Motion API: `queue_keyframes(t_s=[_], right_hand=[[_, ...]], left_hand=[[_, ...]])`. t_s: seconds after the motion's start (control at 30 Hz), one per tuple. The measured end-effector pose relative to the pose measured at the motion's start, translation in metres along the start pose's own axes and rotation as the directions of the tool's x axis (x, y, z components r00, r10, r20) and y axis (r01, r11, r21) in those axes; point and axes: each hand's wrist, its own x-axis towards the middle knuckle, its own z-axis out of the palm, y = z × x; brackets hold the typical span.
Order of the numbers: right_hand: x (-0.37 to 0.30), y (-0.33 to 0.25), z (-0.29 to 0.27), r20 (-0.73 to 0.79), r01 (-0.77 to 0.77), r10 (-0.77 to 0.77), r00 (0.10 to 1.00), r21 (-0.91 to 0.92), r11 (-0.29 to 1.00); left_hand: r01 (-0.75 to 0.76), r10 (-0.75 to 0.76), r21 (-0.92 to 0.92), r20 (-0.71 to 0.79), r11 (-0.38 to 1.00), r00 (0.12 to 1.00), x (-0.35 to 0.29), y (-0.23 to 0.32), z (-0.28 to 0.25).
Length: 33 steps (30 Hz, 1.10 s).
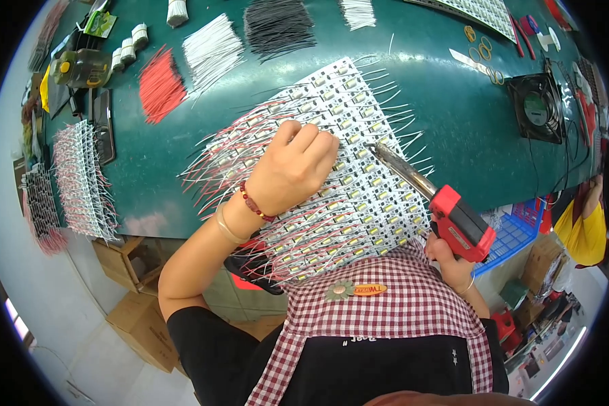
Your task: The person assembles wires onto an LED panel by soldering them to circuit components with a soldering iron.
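A white panel of small circuit boards [379, 196] lies at the table's near edge, reaching toward my apron. Red and white wires fan out from its left side, and short pale wires stick out along its right. Over the panel's upper middle, my left hand [298, 161] is closed with its fingers curled down. Whatever those fingertips pinch is hidden beneath them. Low on the right, my right hand [451, 265] grips a red and black soldering gun [461, 223]. Its metal tip points up and left, at the boards just right of my left hand.
Bundles of red wires [161, 84], white wires [212, 51] and black wires [277, 27] lie across the far side. A plastic jug [84, 69] stands far left, near a wired panel stack [81, 179]. Scissors [477, 62] and a black fan [536, 107] are at right, above a blue basket [514, 237].
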Motion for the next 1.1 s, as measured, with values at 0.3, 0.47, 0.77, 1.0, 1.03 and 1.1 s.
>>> queue_keyframes(t_s=[0.3, 0.47, 0.77, 1.0, 1.03, 1.1], right_hand=[[-0.005, 0.007, 0.006, 0.033, -0.166, 0.164, 0.986, 0.081, 0.983], [-0.002, 0.008, 0.010, 0.047, -0.080, 0.078, 0.996, 0.047, 0.996], [0.003, 0.002, 0.011, 0.049, 0.025, -0.022, 0.999, -0.069, 0.997], [0.005, 0.001, 0.013, 0.029, 0.008, -0.007, 1.000, -0.029, 1.000], [0.005, 0.002, 0.012, 0.029, 0.009, -0.008, 1.000, -0.028, 1.000], [0.006, 0.004, 0.011, 0.030, 0.055, -0.053, 0.998, -0.062, 0.997]], left_hand=[[0.033, -0.035, -0.112, -0.022, 0.993, 0.999, -0.004, 0.019, 0.003], [0.040, -0.040, -0.101, -0.003, 0.994, 0.999, -0.003, 0.020, 0.003], [0.001, -0.001, -0.050, -0.018, 0.999, 1.000, -0.002, 0.020, 0.004], [0.000, -0.003, -0.065, -0.050, 0.998, 0.999, -0.001, 0.021, 0.005], [0.000, -0.003, -0.064, -0.050, 0.998, 0.999, -0.001, 0.022, 0.004], [0.039, -0.042, -0.102, -0.028, 0.994, 0.999, -0.001, 0.023, 0.004]])
